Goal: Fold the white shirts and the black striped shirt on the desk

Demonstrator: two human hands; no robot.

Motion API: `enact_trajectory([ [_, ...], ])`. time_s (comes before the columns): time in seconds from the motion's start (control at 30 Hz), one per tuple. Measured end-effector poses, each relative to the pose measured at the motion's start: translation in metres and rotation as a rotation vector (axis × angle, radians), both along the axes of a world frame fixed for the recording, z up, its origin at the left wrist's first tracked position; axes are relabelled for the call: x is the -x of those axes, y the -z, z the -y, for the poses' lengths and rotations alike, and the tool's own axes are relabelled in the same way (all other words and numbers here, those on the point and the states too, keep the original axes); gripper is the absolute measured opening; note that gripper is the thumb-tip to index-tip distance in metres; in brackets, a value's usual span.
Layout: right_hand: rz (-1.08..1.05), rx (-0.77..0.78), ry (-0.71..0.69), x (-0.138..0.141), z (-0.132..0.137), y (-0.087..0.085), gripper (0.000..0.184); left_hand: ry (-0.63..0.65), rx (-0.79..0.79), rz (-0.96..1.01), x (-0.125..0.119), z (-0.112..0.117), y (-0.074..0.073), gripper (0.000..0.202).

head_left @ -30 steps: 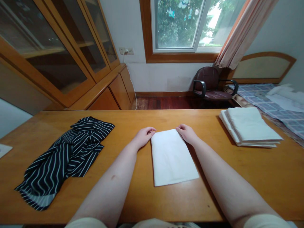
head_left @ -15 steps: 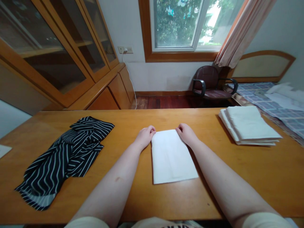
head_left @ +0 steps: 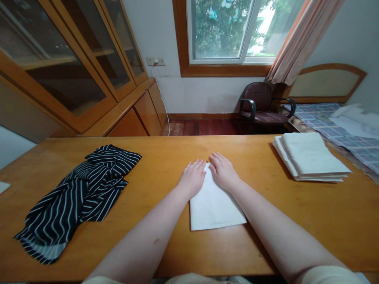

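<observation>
Resting palms-down on far end of folded white cloth [head_left: 217,213]: left hand [head_left: 193,177] and right hand [head_left: 224,172], both released, fingers extended. Cloth lies flat on bench [head_left: 160,157], about midway between near and far edges. Stack of white cloths [head_left: 316,156] by far right corner; crumpled striped fabric [head_left: 71,193] toward left edge.

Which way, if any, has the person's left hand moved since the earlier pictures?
Yes: judged against the table, the left hand has moved right, from the far left corner of the white cloth inward over it.
</observation>
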State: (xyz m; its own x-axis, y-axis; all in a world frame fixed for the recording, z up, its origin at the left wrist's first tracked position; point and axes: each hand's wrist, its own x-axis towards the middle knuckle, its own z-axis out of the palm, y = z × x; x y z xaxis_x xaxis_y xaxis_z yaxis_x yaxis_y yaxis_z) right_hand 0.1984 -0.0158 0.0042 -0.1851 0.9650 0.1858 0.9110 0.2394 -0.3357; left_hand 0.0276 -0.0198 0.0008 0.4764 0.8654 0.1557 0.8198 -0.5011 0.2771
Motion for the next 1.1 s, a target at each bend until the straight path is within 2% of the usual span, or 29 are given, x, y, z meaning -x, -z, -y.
enact_trajectory([
  [0.1,0.044,0.144,-0.046,0.003,0.0,0.006,0.045,-0.012,0.095,-0.077,-0.002,-0.003,0.005,0.051],
  [0.2,0.071,0.185,-0.02,0.002,-0.002,0.009,0.048,-0.04,0.135,-0.104,0.0,-0.006,0.005,0.053],
  [0.43,0.134,0.145,0.037,0.003,-0.001,0.011,0.048,-0.057,0.119,-0.144,0.0,-0.006,0.011,0.056],
  [0.6,0.141,0.086,0.015,0.002,0.003,0.015,0.047,-0.076,0.057,-0.137,0.0,-0.005,0.017,0.055],
  [0.77,0.11,0.049,0.022,0.001,0.005,0.016,0.046,-0.047,-0.039,-0.093,0.003,-0.001,0.014,0.049],
  [0.87,0.095,0.048,0.028,0.001,0.005,0.016,0.045,-0.025,-0.134,-0.111,-0.002,0.009,0.012,0.042],
  [0.93,0.083,0.058,0.026,0.001,0.004,0.016,0.044,-0.033,-0.138,-0.145,-0.009,0.021,0.014,0.043],
  [1.03,0.062,0.076,0.028,0.001,0.003,0.015,0.044,-0.088,-0.093,-0.191,-0.019,0.043,0.019,0.057],
  [1.1,0.049,0.093,0.028,0.001,0.003,0.014,0.044,-0.044,-0.064,-0.213,-0.02,0.057,0.02,0.068],
])
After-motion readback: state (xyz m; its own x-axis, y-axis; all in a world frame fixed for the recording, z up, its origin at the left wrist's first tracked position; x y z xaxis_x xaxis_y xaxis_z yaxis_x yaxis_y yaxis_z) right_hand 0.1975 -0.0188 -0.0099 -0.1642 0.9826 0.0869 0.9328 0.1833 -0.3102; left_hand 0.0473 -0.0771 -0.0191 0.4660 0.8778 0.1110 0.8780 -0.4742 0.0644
